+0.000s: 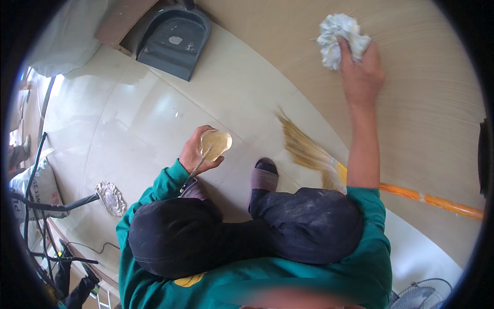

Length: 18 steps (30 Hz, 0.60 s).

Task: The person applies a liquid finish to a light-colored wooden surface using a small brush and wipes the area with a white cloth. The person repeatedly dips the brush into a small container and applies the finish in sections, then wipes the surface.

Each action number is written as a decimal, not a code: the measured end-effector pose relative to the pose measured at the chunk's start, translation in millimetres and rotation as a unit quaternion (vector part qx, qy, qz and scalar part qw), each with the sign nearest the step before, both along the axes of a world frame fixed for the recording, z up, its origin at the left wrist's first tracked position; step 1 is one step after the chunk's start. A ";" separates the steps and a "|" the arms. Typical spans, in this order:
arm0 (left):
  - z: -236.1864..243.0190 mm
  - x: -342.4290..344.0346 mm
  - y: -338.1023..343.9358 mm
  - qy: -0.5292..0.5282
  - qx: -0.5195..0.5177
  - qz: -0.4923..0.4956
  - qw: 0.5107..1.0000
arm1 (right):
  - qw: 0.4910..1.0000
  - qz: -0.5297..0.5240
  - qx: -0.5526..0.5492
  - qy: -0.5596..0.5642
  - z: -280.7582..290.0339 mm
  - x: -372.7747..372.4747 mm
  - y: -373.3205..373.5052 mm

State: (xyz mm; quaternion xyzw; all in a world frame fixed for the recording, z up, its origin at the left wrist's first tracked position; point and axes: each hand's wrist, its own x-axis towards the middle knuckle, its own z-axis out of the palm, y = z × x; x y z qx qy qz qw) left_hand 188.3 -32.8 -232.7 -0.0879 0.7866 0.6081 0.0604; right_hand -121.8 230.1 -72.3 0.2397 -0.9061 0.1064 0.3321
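Note:
My right hand [363,74] grips a crumpled white cloth [333,37] and presses it to a beige panel with a faint wood grain [417,103]. In my left hand [191,149] is a small cut-off plastic cup [220,140] holding something pale yellow. A thin stick [201,162] leans out of the cup over its near edge. The cup is held above the floor, in front of my left knee, and my fingers wrap around its side.
A grey dustpan [177,38] lies at the far left of the panel. Between my feet and the panel is a straw broom [306,149] with an orange handle [437,202]. At left are a mop-like head [111,199], black metal bars [49,206] and a white sack [41,180]. A fan [418,297] stands near right.

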 end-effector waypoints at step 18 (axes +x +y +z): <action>26.5 -19.1 -46.1 0.104 0.026 0.049 0.993 | 0.607 0.149 0.096 -0.774 -212.7 103.6 47.3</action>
